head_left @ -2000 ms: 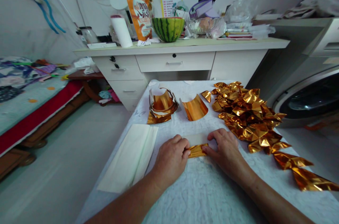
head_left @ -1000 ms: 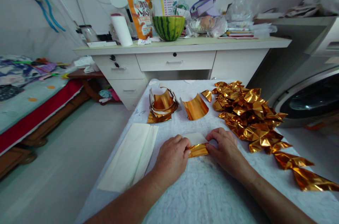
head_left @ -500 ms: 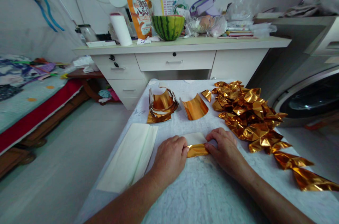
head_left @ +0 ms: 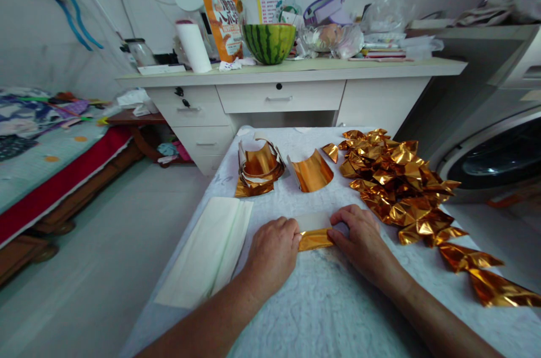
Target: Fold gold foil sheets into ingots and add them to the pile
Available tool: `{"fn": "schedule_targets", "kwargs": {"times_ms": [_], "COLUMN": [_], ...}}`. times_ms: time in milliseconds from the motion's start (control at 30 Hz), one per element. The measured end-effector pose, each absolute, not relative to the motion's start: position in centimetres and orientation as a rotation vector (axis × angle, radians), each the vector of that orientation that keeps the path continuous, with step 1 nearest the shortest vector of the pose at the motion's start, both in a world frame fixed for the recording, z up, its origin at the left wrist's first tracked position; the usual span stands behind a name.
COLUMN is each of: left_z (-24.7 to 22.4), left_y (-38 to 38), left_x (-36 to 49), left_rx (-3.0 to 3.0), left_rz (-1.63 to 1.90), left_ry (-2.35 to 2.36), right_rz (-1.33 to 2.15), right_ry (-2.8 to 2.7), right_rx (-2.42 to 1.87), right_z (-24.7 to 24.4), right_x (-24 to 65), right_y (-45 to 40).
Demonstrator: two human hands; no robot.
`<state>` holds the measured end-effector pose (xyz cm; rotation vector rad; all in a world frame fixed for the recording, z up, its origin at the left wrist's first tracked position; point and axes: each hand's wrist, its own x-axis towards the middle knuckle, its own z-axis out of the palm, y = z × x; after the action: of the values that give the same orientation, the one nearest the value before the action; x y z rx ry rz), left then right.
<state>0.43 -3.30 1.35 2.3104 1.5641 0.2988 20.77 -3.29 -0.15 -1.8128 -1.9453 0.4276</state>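
On the cloth-covered table (head_left: 338, 313), a gold foil sheet (head_left: 315, 239) with a pale side lies between my hands, its near edge folded over into a gold strip. My left hand (head_left: 276, 245) pinches the strip's left end. At the right end, my right hand (head_left: 357, 237) grips it between thumb and fingers. Beyond them stand a curved gold sheet (head_left: 313, 171) and a curled stack of gold sheets (head_left: 258, 166). A pile of folded gold foil pieces (head_left: 397, 177) spreads along the right side. Flat white paper (head_left: 207, 251) lies to the left.
Behind the table is a white desk (head_left: 279, 96) holding a half watermelon (head_left: 269, 42), an orange pouch (head_left: 222, 20) and a white roll (head_left: 193, 47). A washing machine (head_left: 486, 132) stands at right, a bed (head_left: 63, 149) at left.
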Motion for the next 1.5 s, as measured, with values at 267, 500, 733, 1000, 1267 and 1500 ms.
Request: {"fn": "schedule_targets", "kwargs": {"times_ms": [267, 500, 733, 1000, 1267, 1500], "left_z": [0.87, 1.06, 1.14, 0.98, 0.96, 0.87], "left_y": [-3.36, -3.37, -3.29, -3.38, -3.35, -3.21], "left_x": [0.6, 0.66, 0.73, 0.6, 0.73, 0.65], "left_rx": [2.356, 2.354, 2.33, 2.32, 2.31, 2.303], "left_rz": [0.268, 0.235, 0.237, 0.304, 0.282, 0.3], "left_ry": [1.587, 1.6, 1.595, 1.582, 1.606, 1.601], "right_rz": [0.371, 0.403, 0.369, 0.373, 0.347, 0.342], "right_ry": [-1.93, -1.931, -1.914, -1.936, -1.938, -1.927], "right_rx": [-1.846, -1.842, -1.84, -1.847, -1.863, -1.848], "right_z": [-0.36, -0.36, -0.56, -0.54, -0.59, -0.97], "right_x": [20.54, 20.65, 20.52, 20.55, 20.54, 20.56], "right_y": [-3.16, -3.12, -3.17, -3.05, -3.06, -3.03]}}
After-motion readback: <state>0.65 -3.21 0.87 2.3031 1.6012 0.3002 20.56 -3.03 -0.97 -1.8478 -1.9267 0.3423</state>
